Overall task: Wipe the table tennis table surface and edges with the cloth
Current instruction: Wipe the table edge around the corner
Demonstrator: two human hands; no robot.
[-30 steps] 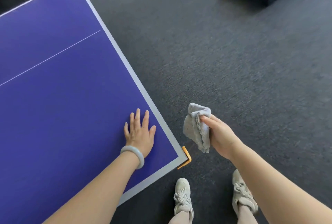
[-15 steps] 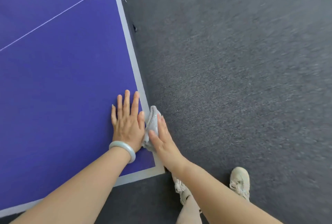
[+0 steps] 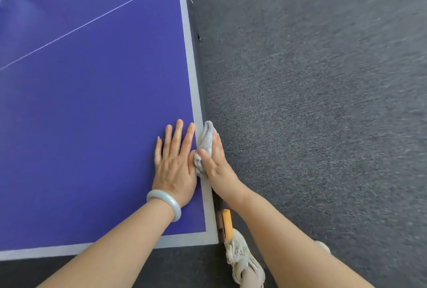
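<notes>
Table tennis table [image 3: 92,126] fills the left, its purple surface bearing the left hand [image 3: 175,165], flat with fingers straight and slightly spread. Just beside it, the grey cloth [image 3: 205,140] sits against the white edge [image 3: 196,93], gripped by the right hand [image 3: 217,167] between thumb and fingers.

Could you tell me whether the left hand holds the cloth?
No, the left hand lies flat on the table; the right hand holds the cloth at its edge.
</notes>
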